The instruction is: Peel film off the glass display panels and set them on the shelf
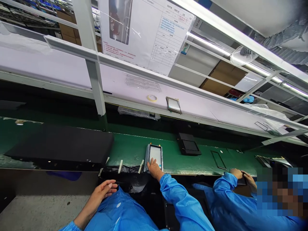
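Observation:
On the green bench a short stack of black-bordered screen panels [155,151] lies near the front edge, with small orange tabs at its far end. My right hand [155,167] lies over the near end of the top panel, fingers spread and not closed around it. The hand covers part of the panel's lower border. My left hand [104,190] hangs in front of my body, below the bench edge, its fingers loosely extended with nothing visible in them.
To the left is a large black box-like piece [64,144]. Black trays [189,144] and a thin black frame [218,159] lie to the right. A co-worker's hands [237,174] hold a dark item. A shelf above carries a tape roll [152,97] and more panels [173,104].

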Demonstrator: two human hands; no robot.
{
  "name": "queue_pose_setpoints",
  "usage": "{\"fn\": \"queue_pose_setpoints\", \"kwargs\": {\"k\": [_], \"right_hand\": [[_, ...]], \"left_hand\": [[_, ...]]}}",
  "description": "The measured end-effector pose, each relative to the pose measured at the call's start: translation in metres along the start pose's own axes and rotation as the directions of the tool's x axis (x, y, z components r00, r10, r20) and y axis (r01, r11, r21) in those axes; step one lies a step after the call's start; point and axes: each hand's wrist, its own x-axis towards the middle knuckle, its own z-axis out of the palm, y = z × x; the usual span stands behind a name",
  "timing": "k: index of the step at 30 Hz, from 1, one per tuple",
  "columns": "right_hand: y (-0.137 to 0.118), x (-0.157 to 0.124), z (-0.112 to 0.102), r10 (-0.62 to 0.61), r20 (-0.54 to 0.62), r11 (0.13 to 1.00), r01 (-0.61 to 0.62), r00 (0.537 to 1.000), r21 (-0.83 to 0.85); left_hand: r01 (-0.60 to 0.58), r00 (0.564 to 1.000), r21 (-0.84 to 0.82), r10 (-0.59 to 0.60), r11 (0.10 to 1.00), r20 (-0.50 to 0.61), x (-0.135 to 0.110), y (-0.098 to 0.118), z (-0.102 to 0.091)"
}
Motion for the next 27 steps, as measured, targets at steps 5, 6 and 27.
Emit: {"fn": "queue_pose_setpoints", "kwargs": {"k": [5, 6, 27], "right_hand": [[0.001, 0.0, -0.002, -0.027, -0.03, 0.999, 0.028, 0.999, 0.019], [0.003, -0.002, -0.002, -0.03, -0.033, 0.999, 0.031, 0.999, 0.03], [-0.02, 0.019, -0.005, 0.539, 0.281, 0.68, -0.608, 0.794, 0.41]], "left_hand": [[0.01, 0.997, 0.004, -0.01, 1.0, -0.076, -0.005, 0.007, 0.009], [0.012, 0.996, -0.001, -0.012, 1.0, -0.087, -0.005, 0.009, 0.011], [-0.003, 0.999, 0.031, 0.004, 1.0, -0.046, -0.008, -0.01, 0.02]]}}
